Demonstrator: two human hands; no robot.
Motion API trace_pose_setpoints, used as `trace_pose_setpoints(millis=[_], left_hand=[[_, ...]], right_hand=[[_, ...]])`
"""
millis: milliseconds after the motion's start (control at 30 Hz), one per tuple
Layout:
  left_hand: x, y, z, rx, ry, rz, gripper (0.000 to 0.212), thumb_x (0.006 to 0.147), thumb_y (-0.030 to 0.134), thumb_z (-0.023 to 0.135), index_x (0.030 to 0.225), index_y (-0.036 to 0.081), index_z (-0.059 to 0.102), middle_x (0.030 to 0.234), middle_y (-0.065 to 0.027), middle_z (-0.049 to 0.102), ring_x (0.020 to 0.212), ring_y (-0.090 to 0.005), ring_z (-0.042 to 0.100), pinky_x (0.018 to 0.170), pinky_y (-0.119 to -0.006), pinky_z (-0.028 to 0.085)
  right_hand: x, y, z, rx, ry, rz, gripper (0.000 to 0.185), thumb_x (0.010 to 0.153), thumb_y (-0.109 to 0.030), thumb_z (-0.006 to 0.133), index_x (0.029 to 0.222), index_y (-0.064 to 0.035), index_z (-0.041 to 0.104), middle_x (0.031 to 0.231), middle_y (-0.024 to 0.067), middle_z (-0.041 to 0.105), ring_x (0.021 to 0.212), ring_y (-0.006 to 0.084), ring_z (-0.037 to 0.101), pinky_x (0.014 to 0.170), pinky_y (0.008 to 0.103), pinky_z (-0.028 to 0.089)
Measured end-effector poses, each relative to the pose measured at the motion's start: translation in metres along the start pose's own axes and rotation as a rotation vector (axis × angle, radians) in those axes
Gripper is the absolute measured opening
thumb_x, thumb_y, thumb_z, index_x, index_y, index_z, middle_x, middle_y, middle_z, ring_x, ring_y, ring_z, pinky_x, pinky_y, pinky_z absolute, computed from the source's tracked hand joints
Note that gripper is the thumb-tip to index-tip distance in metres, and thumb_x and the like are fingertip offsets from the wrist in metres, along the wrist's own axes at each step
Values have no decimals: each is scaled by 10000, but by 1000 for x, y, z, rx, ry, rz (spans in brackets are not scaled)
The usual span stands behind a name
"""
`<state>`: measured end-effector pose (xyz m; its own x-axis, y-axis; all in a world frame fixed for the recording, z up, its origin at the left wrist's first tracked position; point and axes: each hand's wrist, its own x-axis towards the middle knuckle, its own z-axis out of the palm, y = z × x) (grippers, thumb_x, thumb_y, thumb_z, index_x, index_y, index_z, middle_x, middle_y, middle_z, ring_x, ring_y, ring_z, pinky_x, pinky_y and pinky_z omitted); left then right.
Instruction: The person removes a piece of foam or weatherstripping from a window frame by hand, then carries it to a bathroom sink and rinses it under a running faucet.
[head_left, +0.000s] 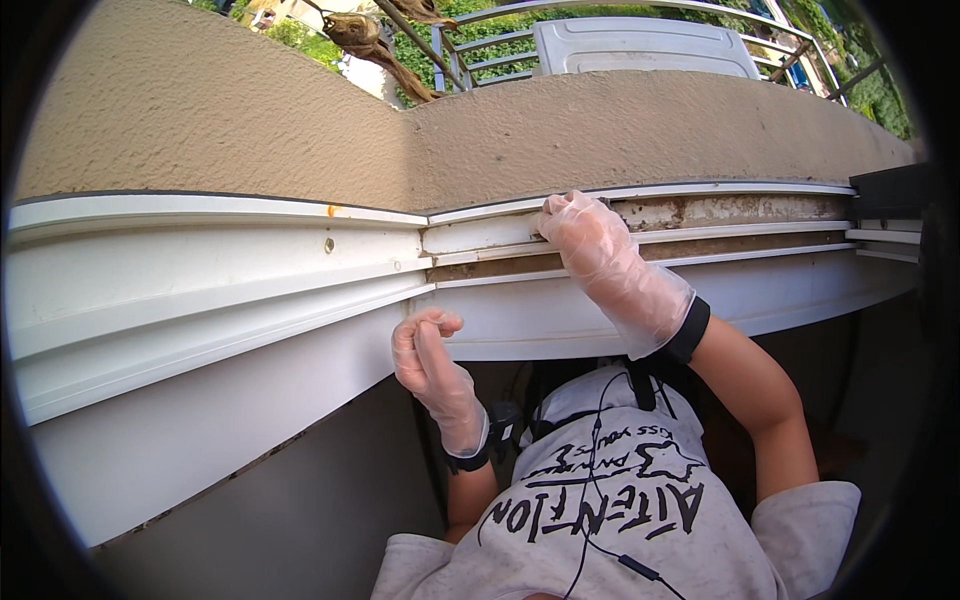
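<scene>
A clear plastic glove covers my right hand (589, 240), whose fingers are bent down into the outer channel of a white window track (480, 235). Something thin and dark shows at its fingertips; what it is, or whether the hand grips it, is hidden. Brown dirt (675, 213) lines the channel to the right of the hand, while the stretch to the left looks whiter. The middle channel (495, 268) is also brown with dirt. My left hand (435, 352), gloved too, hovers before the inner sill near the frame's corner, fingers curled, with nothing visible in it.
The white side frame (187, 277) runs up to the left. Beyond the track stands a rough beige outer wall (630, 135). Past it are a metal railing (495, 54), a white plastic panel (645, 46) and hanging dried fish (375, 49). A black cable (592, 465) hangs over my shirt.
</scene>
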<state>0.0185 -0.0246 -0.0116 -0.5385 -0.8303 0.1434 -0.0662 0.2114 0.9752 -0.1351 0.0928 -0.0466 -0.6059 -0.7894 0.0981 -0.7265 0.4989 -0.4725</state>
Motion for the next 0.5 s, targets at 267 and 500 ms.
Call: trace_pose_setpoints(millis=[267, 500], left_hand=[[-2, -5, -6, -5, -2, -5, 159, 865, 104, 416, 845, 12, 544, 710, -50, 559, 681, -122, 509, 672, -249, 392], [-7, 0, -3, -31, -3, -44, 156, 861, 93, 417, 853, 11, 549, 722, -61, 563, 675, -126, 513, 670, -253, 399]], right_hand=[[58, -81, 56, -141, 21, -99, 102, 685, -78, 586, 778, -45, 612, 792, 65, 559, 771, 167, 567, 619, 254, 481], [47, -71, 25, 16, -193, -37, 147, 683, -45, 573, 811, 26, 554, 818, 106, 579, 784, 225, 590, 618, 278, 509]])
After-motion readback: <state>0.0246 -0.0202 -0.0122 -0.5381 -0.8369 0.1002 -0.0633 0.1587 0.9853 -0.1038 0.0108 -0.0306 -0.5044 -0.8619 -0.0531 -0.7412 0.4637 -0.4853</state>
